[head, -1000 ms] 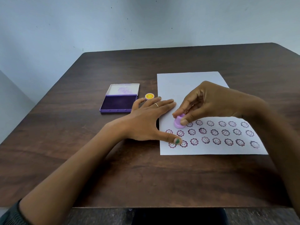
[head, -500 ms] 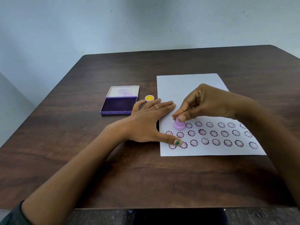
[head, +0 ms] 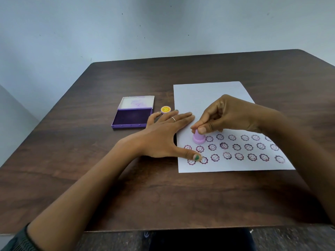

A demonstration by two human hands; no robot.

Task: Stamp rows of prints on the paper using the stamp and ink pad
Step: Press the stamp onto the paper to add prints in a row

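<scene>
Stamp [head: 198, 137] upright on paper [head: 208, 98], pinched at its top by right hand [head: 230, 115] at the left end of the third row of prints; left hand [head: 163, 134], fingers spread flat, pins the sheet's left edge. Step in hand: pressing a print. The next move probably calls for a straight lift, then re-inking at the open ink pad [head: 132, 118], left of the paper.

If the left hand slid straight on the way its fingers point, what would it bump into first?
The left hand lies flat, its fingers aimed up and to the right across the paper. Sliding on, it would probably meet the right hand gripping the purple stamp, which sits just beyond the fingertips; the exact line is hard to judge.
</scene>
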